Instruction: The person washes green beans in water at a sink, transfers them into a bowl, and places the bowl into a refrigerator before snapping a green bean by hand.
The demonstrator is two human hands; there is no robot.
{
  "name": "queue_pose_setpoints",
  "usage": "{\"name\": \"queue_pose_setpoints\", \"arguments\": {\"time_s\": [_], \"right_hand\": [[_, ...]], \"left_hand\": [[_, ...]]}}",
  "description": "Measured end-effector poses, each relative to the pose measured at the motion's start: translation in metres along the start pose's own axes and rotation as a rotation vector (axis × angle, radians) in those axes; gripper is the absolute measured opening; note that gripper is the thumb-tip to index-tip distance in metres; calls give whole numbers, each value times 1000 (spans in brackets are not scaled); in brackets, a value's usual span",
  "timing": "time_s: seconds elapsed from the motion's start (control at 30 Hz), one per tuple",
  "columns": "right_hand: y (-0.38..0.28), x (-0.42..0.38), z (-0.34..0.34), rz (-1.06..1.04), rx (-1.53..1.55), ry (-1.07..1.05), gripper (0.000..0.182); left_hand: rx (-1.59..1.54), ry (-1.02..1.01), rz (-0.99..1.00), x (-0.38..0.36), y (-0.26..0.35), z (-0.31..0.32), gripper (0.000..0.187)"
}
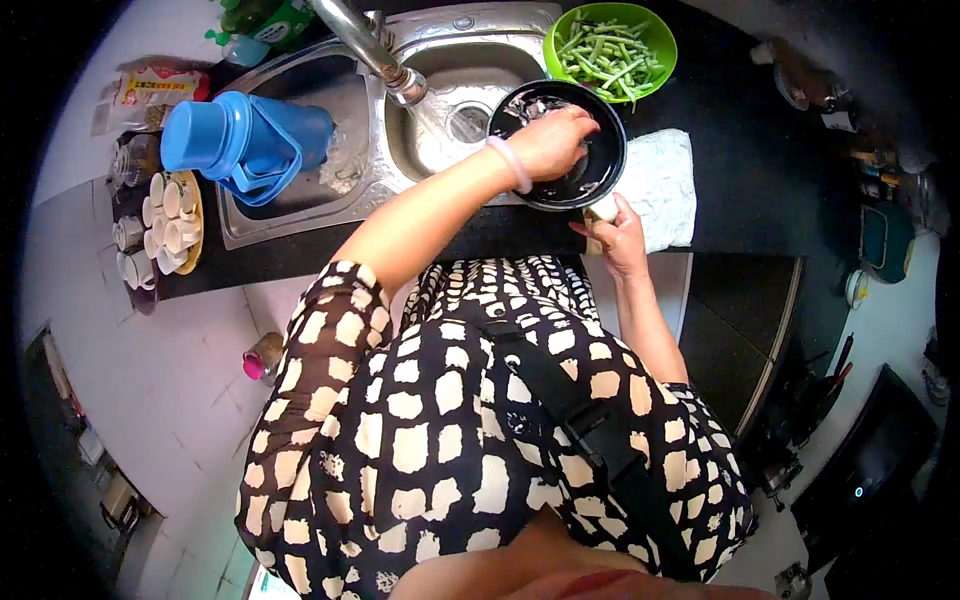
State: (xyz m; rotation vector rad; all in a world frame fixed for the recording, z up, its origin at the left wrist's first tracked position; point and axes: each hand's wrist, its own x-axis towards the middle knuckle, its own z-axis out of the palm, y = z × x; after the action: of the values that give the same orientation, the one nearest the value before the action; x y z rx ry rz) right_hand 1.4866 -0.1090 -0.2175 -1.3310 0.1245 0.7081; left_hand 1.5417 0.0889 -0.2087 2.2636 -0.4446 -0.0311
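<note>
My left hand (553, 145), with a pale bracelet at the wrist, reaches into a dark round pan (612, 165) at the edge of the sink. Its fingers are bent and pressed together against the pan's inside; what they hold, if anything, is hidden. Bits of something pale and wet lie in the pan around the fingers. My right hand (622, 240) is wrapped round the pan's light-coloured handle (603, 208), on the near side. Beside the pan, to the right, lies a white folded cloth (664, 190) on the black counter (735, 150).
A double steel sink (372, 195) has a faucet (375, 50) over its right basin. A blue thermos (245, 140) lies across the left basin. The green bowl (672, 55) holds cut green beans. Cups (172, 220) stand on a tray at left.
</note>
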Motion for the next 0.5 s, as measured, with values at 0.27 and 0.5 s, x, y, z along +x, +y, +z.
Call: {"name": "queue_pose_setpoints", "arguments": {"time_s": [0.27,0.5], "right_hand": [[1,1,8,-18,86,26,48],[0,5,0,-15,61,10,46]], "left_hand": [[-541,-221,-443,19,0,19,20],[-732,-391,-551,11,-7,-5,20]]}}
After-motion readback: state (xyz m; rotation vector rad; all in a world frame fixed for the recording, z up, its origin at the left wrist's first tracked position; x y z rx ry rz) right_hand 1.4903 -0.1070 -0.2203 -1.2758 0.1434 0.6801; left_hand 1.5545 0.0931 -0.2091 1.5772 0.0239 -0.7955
